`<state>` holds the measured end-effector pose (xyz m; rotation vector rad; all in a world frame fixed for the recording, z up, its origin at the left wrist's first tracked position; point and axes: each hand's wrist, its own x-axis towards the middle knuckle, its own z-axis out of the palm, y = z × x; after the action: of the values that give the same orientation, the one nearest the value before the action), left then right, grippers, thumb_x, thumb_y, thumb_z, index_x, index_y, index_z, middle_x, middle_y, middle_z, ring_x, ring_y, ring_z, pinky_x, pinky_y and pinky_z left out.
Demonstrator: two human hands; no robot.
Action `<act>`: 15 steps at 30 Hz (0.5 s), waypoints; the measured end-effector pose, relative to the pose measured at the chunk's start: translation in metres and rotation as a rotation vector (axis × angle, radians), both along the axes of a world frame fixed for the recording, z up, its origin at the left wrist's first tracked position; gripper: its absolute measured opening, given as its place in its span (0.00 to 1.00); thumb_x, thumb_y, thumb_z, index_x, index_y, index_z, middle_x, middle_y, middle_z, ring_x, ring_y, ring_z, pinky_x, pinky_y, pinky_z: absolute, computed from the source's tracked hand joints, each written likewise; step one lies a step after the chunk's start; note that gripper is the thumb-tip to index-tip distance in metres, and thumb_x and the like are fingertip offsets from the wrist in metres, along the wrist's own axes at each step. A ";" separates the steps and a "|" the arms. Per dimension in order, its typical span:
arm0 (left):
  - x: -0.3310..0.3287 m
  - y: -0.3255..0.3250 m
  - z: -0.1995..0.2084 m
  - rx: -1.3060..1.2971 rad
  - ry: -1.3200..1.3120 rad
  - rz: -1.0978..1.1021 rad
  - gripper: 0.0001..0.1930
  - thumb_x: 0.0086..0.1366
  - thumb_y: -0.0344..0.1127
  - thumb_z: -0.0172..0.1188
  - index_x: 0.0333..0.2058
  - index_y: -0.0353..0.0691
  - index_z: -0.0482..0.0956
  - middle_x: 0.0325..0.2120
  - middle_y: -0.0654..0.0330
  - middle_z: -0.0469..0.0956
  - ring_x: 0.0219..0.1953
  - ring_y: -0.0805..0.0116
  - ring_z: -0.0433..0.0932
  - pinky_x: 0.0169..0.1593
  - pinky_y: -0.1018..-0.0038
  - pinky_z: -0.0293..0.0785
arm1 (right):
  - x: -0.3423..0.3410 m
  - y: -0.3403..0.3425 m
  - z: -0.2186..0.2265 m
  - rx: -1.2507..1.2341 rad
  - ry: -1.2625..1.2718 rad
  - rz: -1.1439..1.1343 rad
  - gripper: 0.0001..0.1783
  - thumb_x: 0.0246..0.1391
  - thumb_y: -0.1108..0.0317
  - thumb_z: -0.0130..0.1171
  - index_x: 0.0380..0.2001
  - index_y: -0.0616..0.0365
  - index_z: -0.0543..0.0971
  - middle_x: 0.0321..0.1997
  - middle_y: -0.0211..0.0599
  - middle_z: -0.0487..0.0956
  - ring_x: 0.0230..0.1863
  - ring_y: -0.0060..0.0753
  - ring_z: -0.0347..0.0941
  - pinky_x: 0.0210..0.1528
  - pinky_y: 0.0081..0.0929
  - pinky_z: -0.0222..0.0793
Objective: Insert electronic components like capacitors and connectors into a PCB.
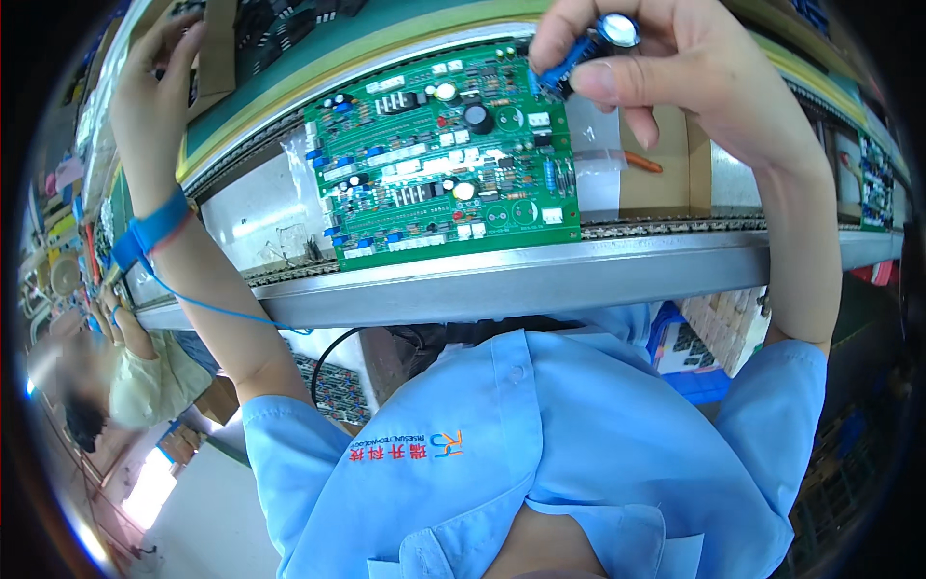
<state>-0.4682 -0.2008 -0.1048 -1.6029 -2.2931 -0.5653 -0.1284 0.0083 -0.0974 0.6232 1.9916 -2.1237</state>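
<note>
My right hand (666, 68) is closed on blue capacitors (569, 66), at least two, pinched between thumb and fingers; one shows its silver round end. They hang over the far right corner of a green circuit board (453, 232). The board is densely filled with white connectors, small blue parts, resistors and a black round capacitor (477, 119). Two printed circles near its right side are bare. At the far left my left hand (159, 68) has thumb and fingers apart, beside a cardboard box (214, 68); I see nothing held in it. A blue wrist strap (154, 232) circles that wrist.
The board rests across two conveyor chain rails (666, 226) behind a metal edge (540, 280). Black parts (280, 34) lie on the green surface beyond. An orange stick-like thing (643, 162) lies by a cardboard tray (690, 174). Another board (876, 183) stands far right; a co-worker's sleeve (149, 386) is left.
</note>
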 end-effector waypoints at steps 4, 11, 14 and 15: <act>-0.087 -0.036 -0.035 -0.236 -0.202 0.345 0.20 0.65 0.46 0.61 0.47 0.36 0.80 0.36 0.55 0.83 0.39 0.69 0.81 0.44 0.75 0.74 | -0.003 -0.004 -0.002 0.004 -0.046 -0.074 0.11 0.54 0.76 0.63 0.41 0.66 0.79 0.30 0.36 0.80 0.25 0.20 0.77 0.23 0.14 0.69; -0.116 -0.036 -0.048 -0.096 -0.380 -0.026 0.21 0.67 0.41 0.61 0.52 0.32 0.74 0.41 0.55 0.81 0.39 0.71 0.80 0.45 0.78 0.74 | 0.006 0.004 -0.036 0.357 0.184 0.034 0.14 0.58 0.62 0.63 0.44 0.56 0.80 0.24 0.21 0.73 0.19 0.07 0.63 0.19 0.08 0.58; -0.043 -0.012 -0.019 -0.041 -0.494 0.090 0.14 0.62 0.27 0.61 0.43 0.21 0.76 0.41 0.43 0.80 0.35 0.59 0.81 0.38 0.67 0.78 | 0.004 -0.006 -0.035 0.409 0.186 0.019 0.14 0.56 0.63 0.65 0.44 0.54 0.79 0.30 0.20 0.75 0.20 0.05 0.62 0.19 0.07 0.57; -0.044 -0.016 -0.021 0.024 -0.560 0.103 0.12 0.60 0.26 0.61 0.40 0.22 0.78 0.38 0.46 0.81 0.34 0.63 0.80 0.37 0.69 0.77 | 0.002 -0.010 -0.034 0.421 0.220 0.042 0.14 0.56 0.64 0.64 0.44 0.57 0.79 0.29 0.23 0.76 0.22 0.10 0.64 0.22 0.11 0.60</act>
<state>-0.5125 -0.2165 -0.1262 -1.4334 -2.7176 -1.1272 -0.1264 -0.0019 -0.1310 0.4094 2.5782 -1.8254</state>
